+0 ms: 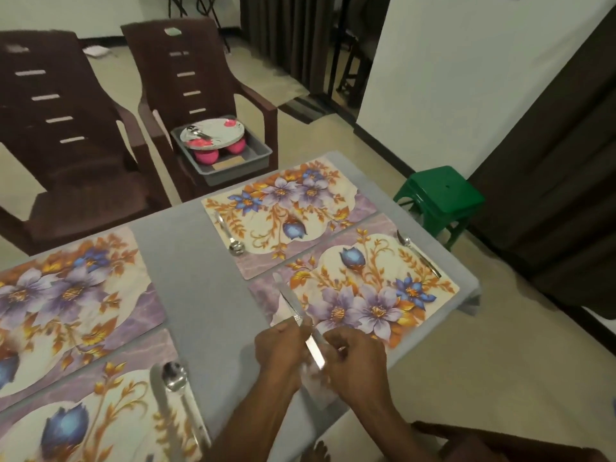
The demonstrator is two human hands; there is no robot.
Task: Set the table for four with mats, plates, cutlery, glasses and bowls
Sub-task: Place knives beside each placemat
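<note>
Several floral mats lie on the grey table [206, 261]. My left hand [283, 350] and my right hand [353, 356] meet at the near edge of the near right mat [383, 281]. Both hold a table knife [296, 320] whose blade points away over that mat, with a white napkin [315, 378] under the handle. A spoon [418, 253] lies on that mat's far side. The far right mat [283, 208] carries a spoon [231, 236]. The near left mat [100, 418] has a knife [160, 395] and a spoon [180, 391]. The far left mat [66, 288] is bare.
A grey tray [256, 155] on a brown chair [200, 95] holds a flowered plate [213, 131] resting on pink bowls [206, 155]. A second brown chair [56, 135] stands to its left. A green stool [440, 195] stands beside the table's right end.
</note>
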